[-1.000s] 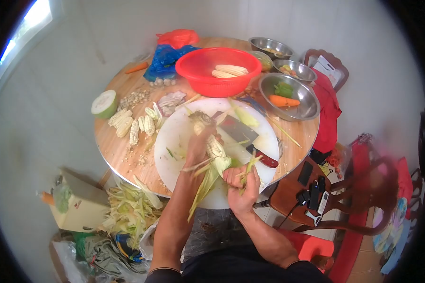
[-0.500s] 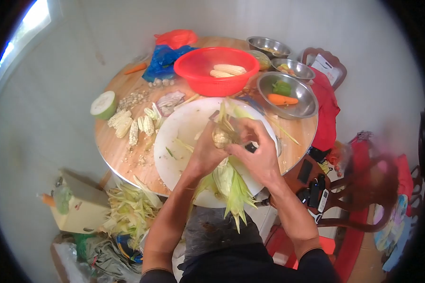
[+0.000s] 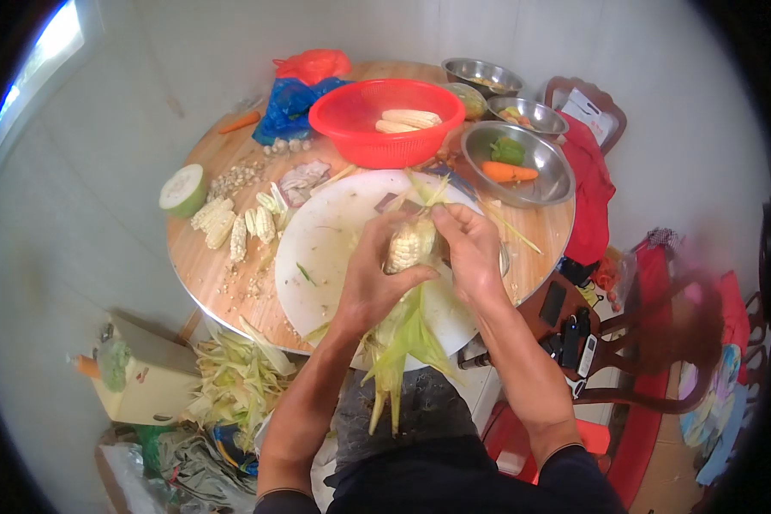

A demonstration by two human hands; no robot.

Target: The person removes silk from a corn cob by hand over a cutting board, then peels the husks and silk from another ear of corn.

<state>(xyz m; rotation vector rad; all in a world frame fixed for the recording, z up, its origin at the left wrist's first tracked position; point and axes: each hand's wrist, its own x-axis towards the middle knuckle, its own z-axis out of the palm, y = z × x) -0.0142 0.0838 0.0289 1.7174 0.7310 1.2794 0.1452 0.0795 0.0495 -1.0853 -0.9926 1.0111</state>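
An ear of corn with pale kernels showing is held over the round white cutting board. My left hand wraps around the ear from its left side, thumb across the lower end. At the upper right of the ear, my right hand pinches the husk near the tip, fingers closed. Peeled-back green husk hangs below the ear, over the board's near edge. Beyond the board stands a red plastic basin with peeled corn ears inside.
Short corn pieces and loose kernels lie left of the board, near a cut green gourd. Metal bowls, one holding a carrot, stand at the back right. A husk heap is below the table's left edge; a wooden chair is at right.
More of the ear's kernels are exposed now. My right hand has moved up to the ear's tip, and the hanging husk has swung to the left.
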